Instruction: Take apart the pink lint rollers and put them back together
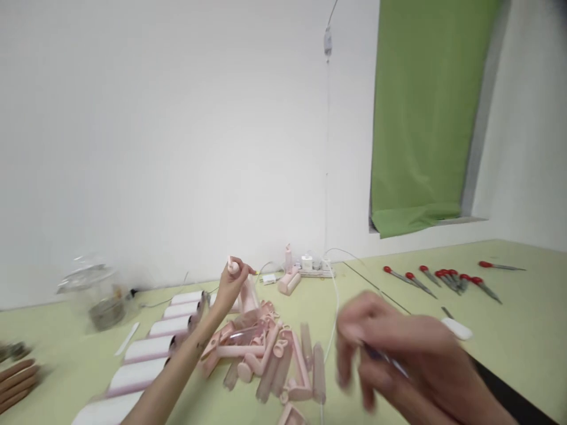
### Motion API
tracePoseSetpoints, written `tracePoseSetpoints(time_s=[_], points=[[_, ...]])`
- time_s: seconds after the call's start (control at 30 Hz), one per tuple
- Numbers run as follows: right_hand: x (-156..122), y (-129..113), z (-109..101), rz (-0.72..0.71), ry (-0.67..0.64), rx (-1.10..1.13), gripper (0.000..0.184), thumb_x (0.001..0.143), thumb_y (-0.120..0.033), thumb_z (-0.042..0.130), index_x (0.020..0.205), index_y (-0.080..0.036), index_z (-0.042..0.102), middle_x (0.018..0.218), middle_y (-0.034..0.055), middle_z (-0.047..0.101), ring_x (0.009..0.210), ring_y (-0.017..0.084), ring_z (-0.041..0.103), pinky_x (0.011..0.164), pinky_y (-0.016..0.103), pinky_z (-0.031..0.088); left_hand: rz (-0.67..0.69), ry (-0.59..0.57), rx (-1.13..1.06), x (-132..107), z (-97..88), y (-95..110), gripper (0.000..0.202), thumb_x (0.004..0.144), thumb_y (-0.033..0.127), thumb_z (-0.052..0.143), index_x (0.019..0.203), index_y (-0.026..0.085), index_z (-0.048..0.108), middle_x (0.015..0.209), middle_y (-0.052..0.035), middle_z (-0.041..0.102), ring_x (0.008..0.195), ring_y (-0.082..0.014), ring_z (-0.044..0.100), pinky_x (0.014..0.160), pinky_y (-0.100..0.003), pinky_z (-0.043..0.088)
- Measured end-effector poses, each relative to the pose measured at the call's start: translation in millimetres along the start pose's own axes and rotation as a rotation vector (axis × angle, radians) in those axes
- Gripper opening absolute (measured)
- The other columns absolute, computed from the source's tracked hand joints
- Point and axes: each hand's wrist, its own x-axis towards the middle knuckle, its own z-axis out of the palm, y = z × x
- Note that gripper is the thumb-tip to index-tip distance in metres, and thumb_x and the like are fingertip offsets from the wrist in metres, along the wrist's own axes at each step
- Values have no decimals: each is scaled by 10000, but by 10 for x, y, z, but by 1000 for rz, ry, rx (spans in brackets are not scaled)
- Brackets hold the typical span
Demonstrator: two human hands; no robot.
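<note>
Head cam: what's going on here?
A person works at a pale green table. The left hand reaches out over a heap of pink plastic parts and pinches a small pink piece at its fingertips. The right hand, near the camera and blurred, holds a thin tool. White rollers lie in a row to the left; red-handled screwdrivers lie to the right.

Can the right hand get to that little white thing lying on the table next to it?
Probably yes. The right hand hovers close to the small white thing, and nothing lies between them on the green table. But the hand already grips a thin tool, which may hamper picking it up.
</note>
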Motion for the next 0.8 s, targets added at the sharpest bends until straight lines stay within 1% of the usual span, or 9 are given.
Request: tracePoseSetpoints(time_s=[0.07,0.13,0.23,0.3,0.37,0.47,0.57,0.67,0.8], points=[[231,79,219,-13,-17,-34,303,875,-163,419,1140,-304,455,859,-1,609,726,101,570,621,193,445,-57,1,-77,-337,-83,155,275,732,441,458,653,205,341,491,72,426,462,-91,479,507,-215,433],[358,209,472,59,-88,-132,244,870,-184,426,1083,-281,496,873,-16,630,691,100,573,584,196,417,-135,-43,-131,-677,-138,250,340,719,489,475,607,208,318,399,101,319,312,-62,326,336,-183,317],[370,378,798,176,-274,-301,204,887,-243,371,1001,-252,539,828,-18,646,645,117,571,525,213,359,-257,-126,-228,-1080,-202,288,360,711,524,478,612,210,333,364,120,245,267,-45,206,280,-173,224],[321,402,929,221,-347,-363,232,896,-275,328,988,-239,538,805,-9,646,616,127,563,511,221,332,-325,-144,-284,-1240,-244,271,349,695,517,514,632,208,366,357,123,231,270,-41,177,283,-170,192],[275,354,1007,273,-364,-370,243,892,-288,311,1026,-225,504,742,-8,641,576,130,552,496,221,312,-336,-142,-268,-1332,-276,244,313,689,483,542,642,204,407,360,106,273,282,-52,212,298,-178,199],[230,250,1114,268,-370,-371,286,830,-314,392,1088,-205,451,690,-13,627,577,141,554,497,222,296,-193,-190,-84,-1417,-287,216,198,679,332,545,578,193,448,450,34,436,408,-106,398,401,-218,326],[177,232,1254,213,-393,-497,328,753,-451,454,882,-163,542,664,25,615,567,159,547,486,237,269,-92,-263,35,-1506,-277,199,102,569,179,540,516,187,453,547,-12,515,533,-158,466,484,-258,357],[120,294,1347,158,-462,-607,342,714,-490,474,653,-160,539,553,26,575,468,129,480,459,240,203,-111,-392,89,-1579,-287,160,117,541,157,514,498,187,409,504,-1,453,493,-139,406,435,-244,291],[96,386,1328,22,-562,-428,256,744,-270,439,511,-165,439,449,-28,459,404,72,311,442,241,137,-68,-569,73,-1616,-322,107,209,595,158,466,484,184,290,489,21,344,472,-95,310,416,-222,210]])
